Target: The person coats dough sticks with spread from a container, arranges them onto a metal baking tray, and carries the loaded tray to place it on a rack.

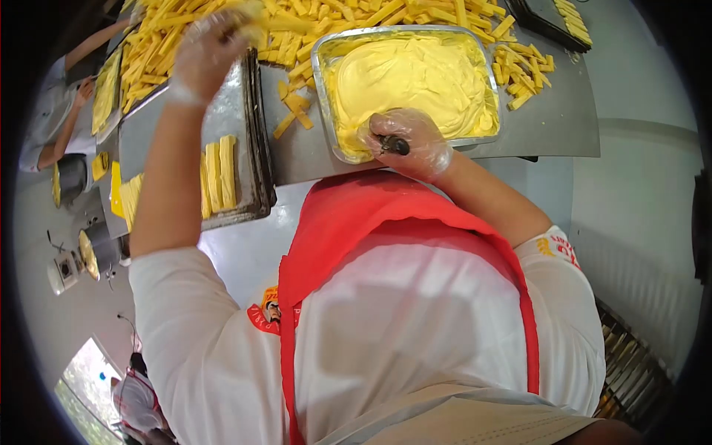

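Here we are at the dark handle [395,144], and our right hand [421,141], in its clear glove, is wrapped firmly round it, the butt poking out of the fist; whatever the handle leads to is hidden. Stiff and light, we'd say, but cream could make it slippery, so the clean butt end is the place to hold! Just beyond the hand, yellow cream [408,78] fills the metal pan [400,30]: soft, easily smeared, and weighty by the panful, best taken by the rim. Over to our left hand [211,55], up near the yellow sticks [156,48]; its fingertips blur, so we can't tell whether it grasps one. Those sticks look light and breakable: mid-length, gently. Nearer us than that hand, a dark baking tray [230,100] rests on the bench [567,122].
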### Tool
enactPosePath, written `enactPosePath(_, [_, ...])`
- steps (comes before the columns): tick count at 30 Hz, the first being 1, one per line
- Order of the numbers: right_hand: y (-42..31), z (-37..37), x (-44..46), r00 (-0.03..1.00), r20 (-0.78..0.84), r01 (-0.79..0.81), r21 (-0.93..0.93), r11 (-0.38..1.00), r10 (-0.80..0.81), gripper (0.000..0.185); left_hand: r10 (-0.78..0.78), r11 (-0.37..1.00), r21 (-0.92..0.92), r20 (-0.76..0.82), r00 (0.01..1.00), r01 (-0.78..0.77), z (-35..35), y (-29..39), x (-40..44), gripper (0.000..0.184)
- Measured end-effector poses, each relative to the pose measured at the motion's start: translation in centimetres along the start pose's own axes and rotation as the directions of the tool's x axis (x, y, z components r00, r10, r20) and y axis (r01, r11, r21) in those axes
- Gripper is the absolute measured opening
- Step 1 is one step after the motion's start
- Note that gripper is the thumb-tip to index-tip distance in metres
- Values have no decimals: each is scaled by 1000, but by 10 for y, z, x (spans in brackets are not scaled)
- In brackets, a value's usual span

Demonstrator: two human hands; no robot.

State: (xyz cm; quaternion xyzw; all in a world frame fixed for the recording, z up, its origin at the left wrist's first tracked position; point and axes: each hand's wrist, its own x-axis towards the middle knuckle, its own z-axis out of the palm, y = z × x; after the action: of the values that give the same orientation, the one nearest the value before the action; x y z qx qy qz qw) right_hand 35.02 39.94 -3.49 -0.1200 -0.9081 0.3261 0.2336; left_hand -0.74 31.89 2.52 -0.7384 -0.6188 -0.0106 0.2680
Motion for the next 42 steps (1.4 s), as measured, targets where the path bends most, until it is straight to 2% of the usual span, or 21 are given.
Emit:
enactPosePath(1, [7, -1, -4, 998, 53, -16, 33, 999, 14, 11, -66, 980, -189, -20, 998, 61, -16, 32, -10, 23])
enactPosePath(2, [16, -3, -6, 994, 106, -32, 65, 997, 25, 9, -342, 595, -730, 150, 928, 337, -26, 70, -21, 24])
enactPosePath(3, [29, -10, -8, 988, 70, -136, 12, 991, 135, 9, -400, 468, -816, 147, 905, 339, -42, 111, -27, 28])
enactPosePath(5, [36, -39, -4, 985, -1, -167, -206, 964, 170, 10, -318, 622, -719, 129, 939, 310, -38, 164, -50, 28])
enactPosePath(6, [32, -49, -2, 983, -44, -180, -149, 972, 176, 11, -325, 625, -712, 136, 936, 320, -33, 182, -51, 28])
enactPosePath(8, [20, -57, 6, 991, -76, -131, -397, 908, 110, 14, -413, 449, -688, 407, 815, 570, -14, 214, -56, 32])
enactPosePath(9, [10, -51, 5, 992, -76, -126, -392, 911, 104, 14, -417, 453, -683, 406, 813, 573, -15, 223, -53, 32])
enactPosePath(11, [-14, -35, 2, 956, -73, -240, 363, 900, 285, 19, -545, 344, -684, 412, 730, 643, -19, 237, -49, 31])
enactPosePath(12, [-14, -24, -4, 956, -36, -251, 422, 871, 293, 20, -550, 351, -679, 409, 729, 645, -19, 240, -49, 31])
enactPosePath(16, [62, -26, -20, 918, -63, -365, 246, 898, 391, 23, -540, 427, -625, 403, 739, 653, -26, 239, -47, 32])
enactPosePath(17, [81, -30, -19, 969, -99, -240, -186, 953, 225, 24, -514, 400, -612, 466, 720, 682, -28, 239, -44, 30])
enactPosePath(18, [68, -31, -18, 971, -98, -234, -184, 955, 219, 24, -520, 401, -609, 464, 717, 684, -29, 239, -41, 30])
enactPosePath(20, [15, -28, -18, 969, -101, -177, 345, 922, 224, 20, -486, 498, -481, 534, 692, 721, -29, 242, -35, 27])
enactPosePath(21, [-2, -25, -18, 966, 12, -241, 399, 885, 258, 20, -495, 497, -474, 533, 686, 727, -30, 243, -34, 27])
enactPosePath(22, [-8, -23, -17, 986, -45, -154, 156, 976, 163, 18, -485, 464, -490, 556, 675, 737, -31, 244, -33, 25])
enactPosePath(24, [31, -17, -23, 979, -41, -201, 21, 979, 202, 20, -494, 429, -488, 578, 649, 760, -39, 242, -38, 24])
enactPosePath(26, [53, -28, -30, 952, -59, -296, 71, 953, 300, 23, -488, 422, -473, 600, 634, 773, -58, 238, -47, 25])
enactPosePath(31, [64, -26, -28, 966, -49, -257, -24, 966, 255, 29, -739, 398, -467, 347, 577, 790, -104, 217, -109, 24])
enactPosePath(33, [63, -21, -27, 967, -55, -249, -29, 968, 248, 30, -853, 468, -304, 90, 514, 830, -88, 203, -149, 25])
enactPosePath(38, [54, -15, -20, 973, -51, -228, -18, 973, 227, 28, -889, 305, -184, 296, 348, 935, -77, 184, -175, 26])
enactPosePath(42, [52, -16, -20, 969, -8, -248, -27, 968, 248, 24, -828, 461, -174, 268, 492, 870, -86, 173, -180, 21])
